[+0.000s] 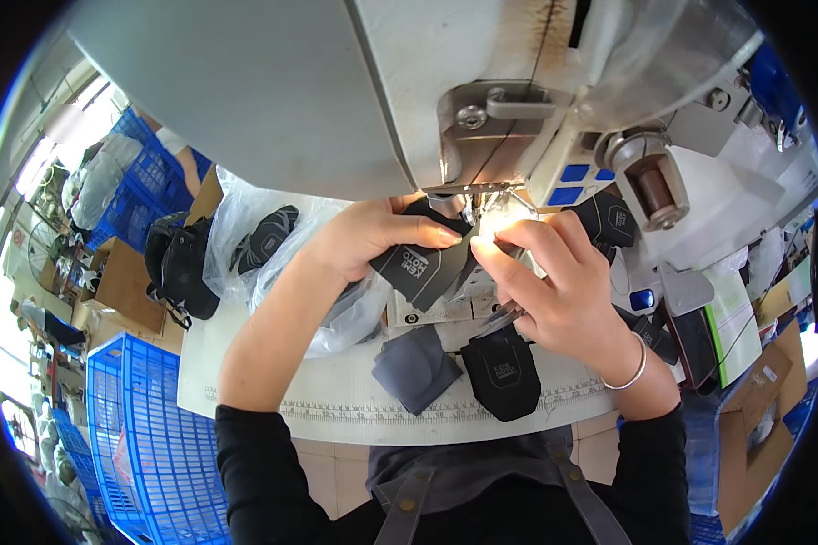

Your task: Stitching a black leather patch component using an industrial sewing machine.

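My left hand point(368, 238) grips a black fabric piece point(418, 272) with light printing, thumb on top, just under the lit needle area of the sewing machine point(477, 195). My right hand point(554, 282) is closed, thumb and forefinger pinched together at the right edge of that piece beside the needle. Tucked under its other fingers is a pointed metal tool point(498, 320), perhaps thread snips; its handle is hidden. Nearer me on the white table lie a folded grey fabric piece point(415, 368) and a black printed piece point(503, 372).
Clear plastic bags point(323, 318) with black pieces lie on the left. More black pieces point(606, 220) are by the machine's right side, below a thread bobbin point(653, 189). A blue crate point(154, 436) stands at the left, a cardboard box point(759, 436) at the right. Another person's arm point(189, 168) shows far left.
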`<state>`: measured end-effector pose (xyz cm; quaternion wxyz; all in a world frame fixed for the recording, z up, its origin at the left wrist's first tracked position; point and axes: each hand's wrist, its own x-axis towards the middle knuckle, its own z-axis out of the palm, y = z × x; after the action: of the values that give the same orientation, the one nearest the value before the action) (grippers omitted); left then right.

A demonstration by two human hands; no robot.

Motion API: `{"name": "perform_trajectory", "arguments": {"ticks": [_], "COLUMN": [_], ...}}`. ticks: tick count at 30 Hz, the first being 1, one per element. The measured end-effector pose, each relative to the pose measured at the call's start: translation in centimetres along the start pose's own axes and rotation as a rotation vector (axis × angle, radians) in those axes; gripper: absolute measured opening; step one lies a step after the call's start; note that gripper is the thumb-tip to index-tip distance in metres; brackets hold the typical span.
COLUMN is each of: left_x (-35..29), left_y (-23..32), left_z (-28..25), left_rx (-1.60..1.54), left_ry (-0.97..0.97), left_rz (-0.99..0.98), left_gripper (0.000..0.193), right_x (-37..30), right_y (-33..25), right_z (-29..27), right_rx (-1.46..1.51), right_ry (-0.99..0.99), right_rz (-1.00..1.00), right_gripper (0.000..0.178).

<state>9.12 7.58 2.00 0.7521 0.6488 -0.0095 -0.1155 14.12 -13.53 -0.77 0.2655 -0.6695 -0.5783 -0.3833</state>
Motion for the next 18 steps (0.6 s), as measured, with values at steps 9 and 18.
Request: {"name": "perform_trajectory", "arguments": {"ticks": [9, 18], "left_x": [0.1, -0.5], "left_y": [0.0, -1.1], "left_z": [0.0, 1.8], "left_rx": [-0.035, -0.041], "left_ry": [0.013, 0.175], "left_rz": [-0.035, 0.033], "left_gripper": [0.029, 0.027], "right_x": [0.0, -0.1], "right_y": [-0.1, 0.8], "right_z": [0.0, -0.2], "right_rx": [-0.009, 0.050], "right_ry": [-0.016, -0.007], "right_rz": [0.014, -0.023], "right_gripper": [0.049, 0.046]}}
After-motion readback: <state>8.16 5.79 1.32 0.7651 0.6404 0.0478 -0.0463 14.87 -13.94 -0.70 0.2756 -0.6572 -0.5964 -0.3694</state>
